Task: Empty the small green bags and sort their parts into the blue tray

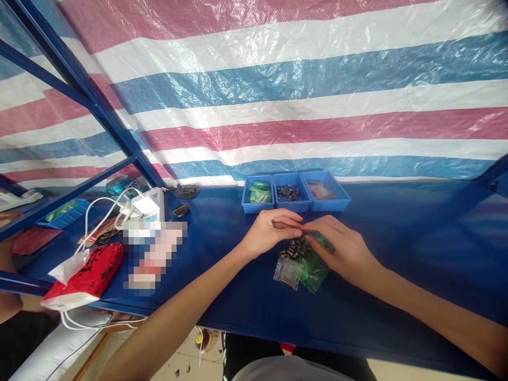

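Observation:
My left hand [270,232] and my right hand [344,250] meet over the blue table, fingertips pinched together. Whatever is between the fingers is too small or too hidden to make out. Just below them is a green plastic bag [313,274], its upper part partly covered by my right thumb and fingers. A small clear zip bag [287,272] holding thin brass-coloured pieces overlaps the green bag's left side. Several short metal fittings [292,248] lie in a loose pile beneath my fingertips.
Three blue bins stand behind my hands: one with green bags [259,193], one with metal fittings [288,192], one with clear bags [318,190]. To the left are a power strip [156,203], a red tissue pack [89,275] and another person's arm [7,259].

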A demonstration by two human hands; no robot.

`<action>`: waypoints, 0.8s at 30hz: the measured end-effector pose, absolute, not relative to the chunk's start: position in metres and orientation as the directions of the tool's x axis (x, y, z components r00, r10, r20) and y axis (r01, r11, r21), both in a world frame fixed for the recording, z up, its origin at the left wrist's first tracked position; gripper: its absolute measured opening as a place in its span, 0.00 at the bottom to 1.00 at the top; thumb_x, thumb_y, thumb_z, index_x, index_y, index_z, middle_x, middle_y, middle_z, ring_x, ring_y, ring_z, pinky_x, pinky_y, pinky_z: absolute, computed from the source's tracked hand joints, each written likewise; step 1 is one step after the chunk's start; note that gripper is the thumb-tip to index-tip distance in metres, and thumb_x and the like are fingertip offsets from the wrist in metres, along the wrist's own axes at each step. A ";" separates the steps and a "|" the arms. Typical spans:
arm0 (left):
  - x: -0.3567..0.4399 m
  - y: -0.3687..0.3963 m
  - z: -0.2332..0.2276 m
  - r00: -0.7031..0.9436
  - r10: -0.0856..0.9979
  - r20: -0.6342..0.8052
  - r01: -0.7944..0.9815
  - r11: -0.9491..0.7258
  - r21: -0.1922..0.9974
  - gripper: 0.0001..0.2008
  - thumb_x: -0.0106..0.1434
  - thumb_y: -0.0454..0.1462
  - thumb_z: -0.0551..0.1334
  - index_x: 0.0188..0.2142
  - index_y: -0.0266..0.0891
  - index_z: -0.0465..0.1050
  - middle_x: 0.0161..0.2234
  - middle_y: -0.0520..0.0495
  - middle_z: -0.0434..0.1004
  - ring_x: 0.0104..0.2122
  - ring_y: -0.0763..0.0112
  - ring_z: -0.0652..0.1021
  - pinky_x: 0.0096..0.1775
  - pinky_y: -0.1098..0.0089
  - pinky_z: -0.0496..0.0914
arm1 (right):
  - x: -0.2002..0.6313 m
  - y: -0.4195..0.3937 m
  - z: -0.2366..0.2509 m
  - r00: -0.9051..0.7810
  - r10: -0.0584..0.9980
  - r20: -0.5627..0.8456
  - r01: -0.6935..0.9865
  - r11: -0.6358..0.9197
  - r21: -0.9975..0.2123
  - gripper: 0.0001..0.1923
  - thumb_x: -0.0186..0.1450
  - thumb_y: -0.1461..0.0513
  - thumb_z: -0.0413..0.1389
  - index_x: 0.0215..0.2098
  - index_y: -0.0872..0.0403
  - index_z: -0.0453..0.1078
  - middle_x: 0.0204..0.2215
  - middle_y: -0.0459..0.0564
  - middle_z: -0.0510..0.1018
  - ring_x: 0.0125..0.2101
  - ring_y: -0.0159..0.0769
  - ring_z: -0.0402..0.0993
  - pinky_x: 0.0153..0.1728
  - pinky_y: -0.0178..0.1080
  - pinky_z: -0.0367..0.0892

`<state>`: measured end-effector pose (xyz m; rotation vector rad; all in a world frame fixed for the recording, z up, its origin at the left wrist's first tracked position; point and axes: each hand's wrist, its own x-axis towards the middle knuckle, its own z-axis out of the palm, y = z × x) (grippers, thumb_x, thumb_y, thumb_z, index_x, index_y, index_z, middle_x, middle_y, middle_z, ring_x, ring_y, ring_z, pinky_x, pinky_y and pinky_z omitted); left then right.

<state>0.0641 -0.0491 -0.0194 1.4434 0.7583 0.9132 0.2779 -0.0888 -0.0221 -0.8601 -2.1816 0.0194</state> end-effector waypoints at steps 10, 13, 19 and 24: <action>0.065 -0.052 -0.020 0.520 0.854 -0.033 -0.105 0.102 0.989 0.22 0.52 0.32 0.77 0.47 0.35 0.78 0.41 0.40 0.84 0.40 0.62 0.84 0.47 0.62 0.77 | 0.279 -0.084 -0.026 -0.538 0.499 0.680 0.534 0.825 -0.183 0.07 0.70 0.69 0.57 0.45 0.53 0.71 0.38 0.53 0.79 0.40 0.44 0.74 0.42 0.46 0.72; 0.066 -0.053 -0.019 0.523 0.852 -0.025 -0.131 0.109 0.985 0.21 0.53 0.32 0.76 0.46 0.35 0.78 0.45 0.38 0.83 0.44 0.61 0.83 0.48 0.63 0.76 | 0.279 -0.085 -0.026 -0.535 0.515 0.669 0.539 0.819 -0.199 0.07 0.71 0.69 0.56 0.45 0.53 0.71 0.38 0.53 0.79 0.41 0.44 0.74 0.43 0.46 0.72; 0.068 -0.056 -0.015 0.518 0.855 -0.020 -0.202 0.146 0.968 0.18 0.54 0.30 0.75 0.44 0.35 0.78 0.45 0.39 0.82 0.47 0.63 0.81 0.49 0.65 0.73 | 0.277 -0.087 -0.023 -0.501 0.570 0.651 0.558 0.788 -0.261 0.05 0.72 0.67 0.56 0.43 0.51 0.71 0.37 0.52 0.79 0.40 0.42 0.74 0.39 0.42 0.72; 0.066 -0.057 -0.011 0.505 0.862 -0.050 -0.232 0.191 0.954 0.15 0.54 0.31 0.75 0.41 0.34 0.78 0.45 0.40 0.81 0.49 0.61 0.80 0.50 0.65 0.73 | 0.277 -0.086 -0.023 -0.492 0.560 0.667 0.581 0.782 -0.227 0.05 0.71 0.67 0.56 0.43 0.51 0.70 0.37 0.52 0.79 0.38 0.43 0.74 0.38 0.42 0.71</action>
